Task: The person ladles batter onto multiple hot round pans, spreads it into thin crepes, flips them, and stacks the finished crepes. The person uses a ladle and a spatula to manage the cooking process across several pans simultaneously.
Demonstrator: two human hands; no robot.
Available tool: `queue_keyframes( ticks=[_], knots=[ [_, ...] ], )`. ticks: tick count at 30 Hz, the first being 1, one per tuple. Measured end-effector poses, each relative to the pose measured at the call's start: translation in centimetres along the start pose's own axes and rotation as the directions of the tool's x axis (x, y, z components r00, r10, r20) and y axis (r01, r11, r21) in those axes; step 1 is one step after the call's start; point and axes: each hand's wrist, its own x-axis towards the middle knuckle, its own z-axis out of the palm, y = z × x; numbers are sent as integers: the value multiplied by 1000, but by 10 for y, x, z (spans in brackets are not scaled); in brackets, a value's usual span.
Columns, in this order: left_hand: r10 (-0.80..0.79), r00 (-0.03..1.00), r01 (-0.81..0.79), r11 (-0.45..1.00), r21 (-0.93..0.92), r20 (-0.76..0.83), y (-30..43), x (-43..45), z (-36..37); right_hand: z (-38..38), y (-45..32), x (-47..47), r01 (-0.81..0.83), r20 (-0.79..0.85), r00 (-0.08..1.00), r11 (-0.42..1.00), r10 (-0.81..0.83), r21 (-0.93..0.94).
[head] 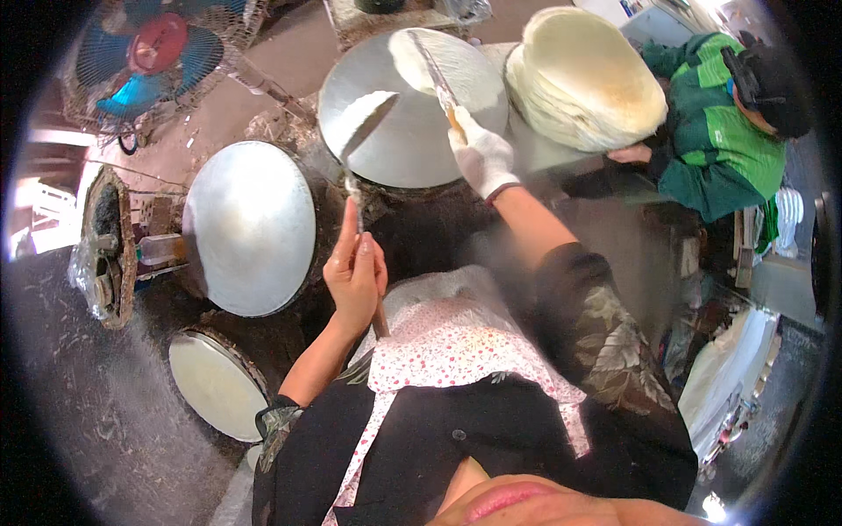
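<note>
My bare left hand grips the long handle of a ladle. White batter coats the ladle's bowl, which is tilted above the left part of a round metal griddle. In a white knit glove, my right hand holds a long, flat spatula by its wooden handle. The blade reaches across a patch of white batter at the griddle's far side. Whether the blade touches the batter or the plate cannot be told. A thinner whitish layer shows to the right of the blade.
A tall stack of thin pale flatbreads stands right of the griddle, beside a person in green. Leftward are a second round griddle, a smaller round plate and a caged fan. Haze hangs near my right arm.
</note>
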Motion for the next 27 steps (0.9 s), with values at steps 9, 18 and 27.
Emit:
queue_keyframes(
  ticks=[9,18,27],
  knots=[
    [44,999,-43,998,40,-17,-4,-12,11,-1,-5,16,24,123,992,997,-15,-68],
    [51,992,-41,995,89,-118,-8,-34,33,1,4,30,116,168,980,993,-110,-25],
    [85,973,-53,987,152,-215,-13,-51,67,-11,29,38,291,110,948,953,-299,80]
  ],
)
